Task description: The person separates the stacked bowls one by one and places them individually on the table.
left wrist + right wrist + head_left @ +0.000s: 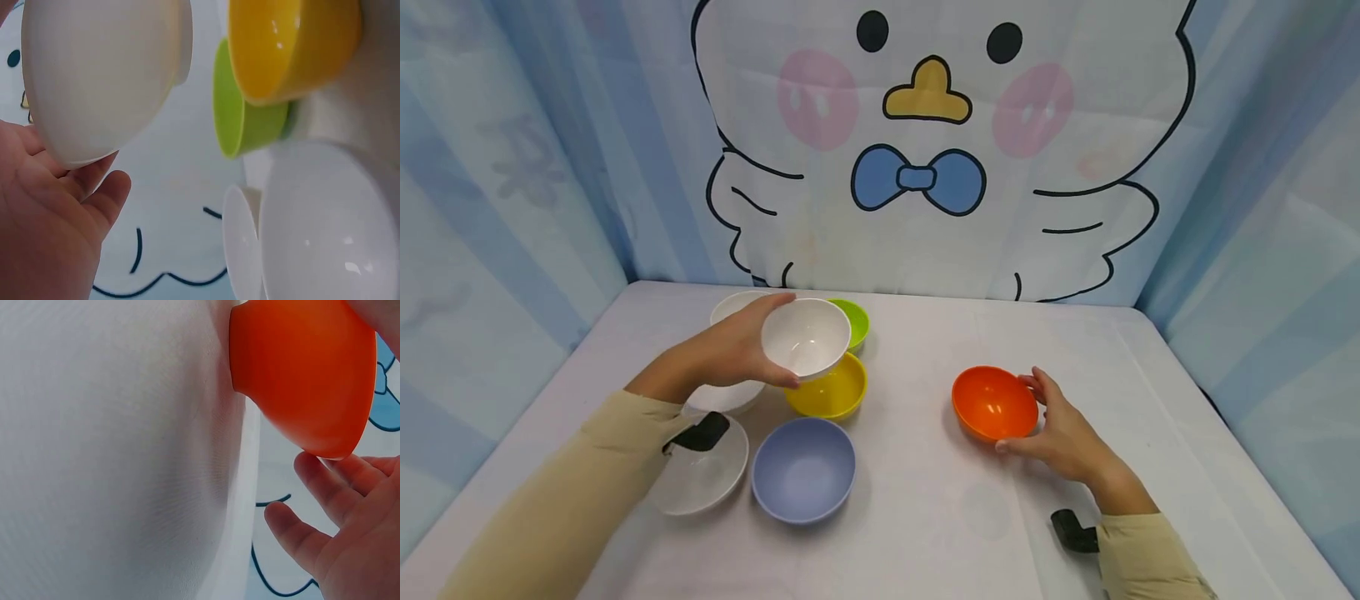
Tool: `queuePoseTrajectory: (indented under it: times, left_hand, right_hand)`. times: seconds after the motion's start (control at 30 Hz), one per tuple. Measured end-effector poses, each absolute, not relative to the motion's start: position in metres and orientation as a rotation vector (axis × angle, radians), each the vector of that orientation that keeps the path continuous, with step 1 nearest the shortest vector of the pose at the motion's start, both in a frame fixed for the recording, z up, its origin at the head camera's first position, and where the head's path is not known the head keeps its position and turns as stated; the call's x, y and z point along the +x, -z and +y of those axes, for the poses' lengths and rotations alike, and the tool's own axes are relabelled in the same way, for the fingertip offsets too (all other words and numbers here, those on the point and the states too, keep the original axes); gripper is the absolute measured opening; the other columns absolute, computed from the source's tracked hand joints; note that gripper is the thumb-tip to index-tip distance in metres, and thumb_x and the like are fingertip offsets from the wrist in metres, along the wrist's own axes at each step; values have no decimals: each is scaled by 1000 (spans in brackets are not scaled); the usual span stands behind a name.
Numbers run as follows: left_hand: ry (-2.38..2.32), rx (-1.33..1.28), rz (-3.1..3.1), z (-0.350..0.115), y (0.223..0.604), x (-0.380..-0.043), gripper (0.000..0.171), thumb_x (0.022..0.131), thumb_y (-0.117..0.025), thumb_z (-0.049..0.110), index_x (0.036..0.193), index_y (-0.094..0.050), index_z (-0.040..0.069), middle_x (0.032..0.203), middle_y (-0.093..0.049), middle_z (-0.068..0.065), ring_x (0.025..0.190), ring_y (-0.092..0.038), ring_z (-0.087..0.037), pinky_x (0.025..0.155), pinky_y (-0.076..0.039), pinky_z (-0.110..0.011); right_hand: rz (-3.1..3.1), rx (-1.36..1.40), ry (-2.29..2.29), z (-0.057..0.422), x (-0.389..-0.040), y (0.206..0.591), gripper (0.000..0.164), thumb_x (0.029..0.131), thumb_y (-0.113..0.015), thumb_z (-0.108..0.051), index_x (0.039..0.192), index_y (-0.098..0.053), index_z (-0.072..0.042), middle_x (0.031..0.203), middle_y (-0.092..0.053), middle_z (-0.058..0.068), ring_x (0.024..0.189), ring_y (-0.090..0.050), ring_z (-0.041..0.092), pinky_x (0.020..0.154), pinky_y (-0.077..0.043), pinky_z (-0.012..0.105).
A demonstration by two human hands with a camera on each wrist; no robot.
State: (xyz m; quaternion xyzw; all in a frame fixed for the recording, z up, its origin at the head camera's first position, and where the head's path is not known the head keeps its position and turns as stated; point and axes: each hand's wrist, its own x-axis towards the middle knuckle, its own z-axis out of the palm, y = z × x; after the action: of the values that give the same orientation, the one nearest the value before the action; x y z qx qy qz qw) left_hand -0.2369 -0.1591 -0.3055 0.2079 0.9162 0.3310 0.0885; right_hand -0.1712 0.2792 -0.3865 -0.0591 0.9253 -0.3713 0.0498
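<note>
A small white bowl (807, 340) is held up in my left hand (733, 343), thumb on the near side and fingers on the far side of its rim. In the left wrist view the white bowl's (100, 75) outer wall faces the camera, above the yellow bowl (835, 398) and the green bowl (859, 323). On the right, my right hand (1067, 437) grips an orange bowl (988, 400) by its right side, between thumb and fingers. The orange bowl's (300, 369) foot is close over the white tabletop in the right wrist view.
A periwinkle bowl (803, 471) stands at the front of the bowl group. Left of it is a white bowl (707, 479), partly behind my left sleeve (580, 492). More white dishes sit behind my left forearm. Printed curtains (925, 250) enclose the table (925, 533) at the back and sides.
</note>
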Motion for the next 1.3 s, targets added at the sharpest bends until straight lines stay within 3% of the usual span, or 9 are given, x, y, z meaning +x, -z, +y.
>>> queuePoseTrajectory:
  times: [0.23, 0.47, 0.87, 1.3]
  left_hand:
    - [-1028, 501, 2769, -193, 308, -222, 118, 71, -91, 34, 156, -17, -1, 152, -31, -29, 124, -44, -44, 99, -44, -62]
    - [-1080, 383, 2826, -230, 309, -215, 126, 72, -91, 35, 157, -7, -4, 153, -25, -32, 128, -39, -47, 101, -38, -67]
    - [-1069, 258, 2876, -283, 325, -199, 122, 77, -88, 33, 155, -5, -10, 151, -21, -39, 126, -35, -54, 97, -36, -72]
    - [-957, 106, 2867, -324, 362, -179, 121, 82, -83, 38, 152, 0, -15, 143, -21, -47, 115, -39, -58, 88, -43, -72]
  right_hand:
    - [2813, -169, 1130, 280, -171, 388, 123, 76, -88, -39, 156, -6, 5, 157, -29, 24, 137, -30, 50, 104, -34, 68]
    - [2820, -184, 1124, 280, -171, 384, 123, 75, -88, -37, 156, -6, 6, 156, -29, 24, 137, -29, 50, 104, -34, 68]
    - [2813, -196, 1143, 279, -173, 384, 122, 75, -88, -35, 156, -6, 6, 156, -29, 24, 137, -29, 50, 104, -33, 68]
    - [2799, -161, 1138, 280, -173, 384, 123, 75, -88, -37, 156, -6, 5, 157, -28, 24, 137, -29, 49, 104, -34, 68]
